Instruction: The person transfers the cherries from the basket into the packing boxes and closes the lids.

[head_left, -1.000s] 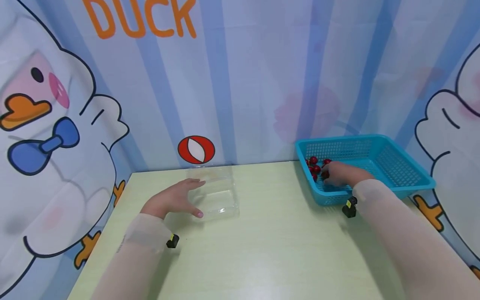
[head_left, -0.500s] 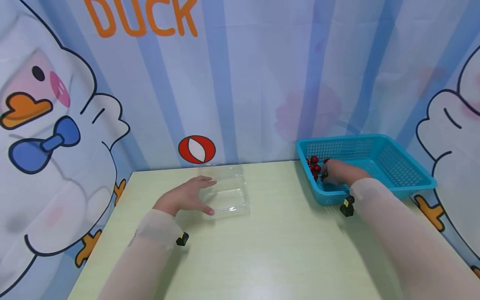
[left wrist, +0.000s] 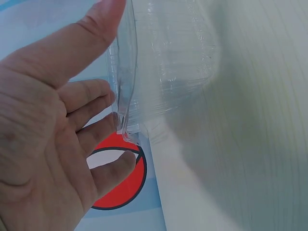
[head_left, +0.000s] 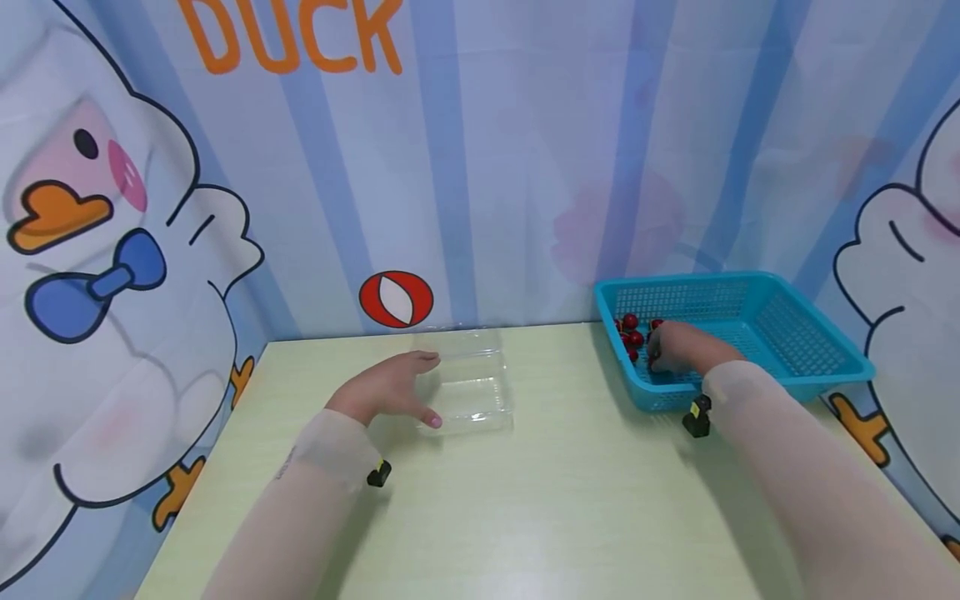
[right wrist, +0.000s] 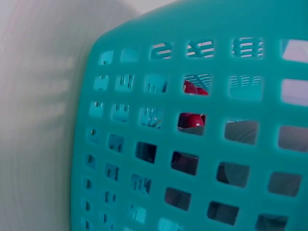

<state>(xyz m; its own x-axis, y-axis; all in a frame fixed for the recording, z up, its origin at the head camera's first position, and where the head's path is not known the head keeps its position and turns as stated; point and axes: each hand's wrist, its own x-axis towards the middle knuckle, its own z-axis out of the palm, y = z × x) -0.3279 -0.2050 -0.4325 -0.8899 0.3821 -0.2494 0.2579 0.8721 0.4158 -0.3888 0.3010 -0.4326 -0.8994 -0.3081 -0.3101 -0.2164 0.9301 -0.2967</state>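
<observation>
A clear plastic box (head_left: pixel 474 398) lies on the table at centre left. My left hand (head_left: pixel 386 388) is at its left side, thumb and fingers spread and loosely extended; in the left wrist view the fingers (left wrist: pixel 98 132) lie against or very near the box wall (left wrist: pixel 126 72). On the right, my right hand (head_left: pixel 681 346) reaches down into a blue-green plastic basket (head_left: pixel 810 380), beside several dark red cherries (head_left: pixel 632 338) at its left end. Its fingertips are hidden, so any cherry held cannot be made out. The right wrist view shows red cherries (right wrist: pixel 192 120) through the basket's slotted wall.
The pale wooden table (head_left: pixel 540 500) extends between the box and the basket. Behind its back edge hangs a blue striped curtain (head_left: pixel 517 167) with duck pictures. Small black devices sit at both wrists.
My left hand and the clear box have moved right along the table, closer to the basket. My right hand stays in the basket with only slight movement.
</observation>
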